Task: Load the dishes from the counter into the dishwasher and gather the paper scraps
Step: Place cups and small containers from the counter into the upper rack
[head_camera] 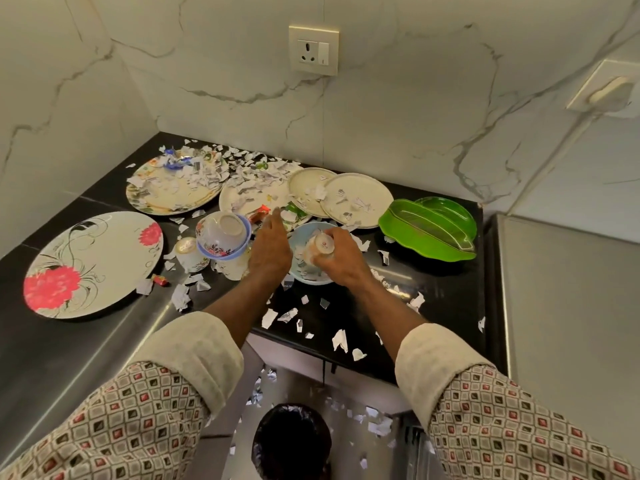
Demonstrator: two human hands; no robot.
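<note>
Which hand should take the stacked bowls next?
Left, probably. The left hand is open and empty, right beside the stacked bowls, its fingers reaching past them. The right hand is already closed around a small cup over the light blue bowl.

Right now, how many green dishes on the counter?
1, possibly 2: a green leaf-shaped tray at the counter's right end, with what may be a second tray's rim nested beneath it. Paper scraps may hide others.
</note>
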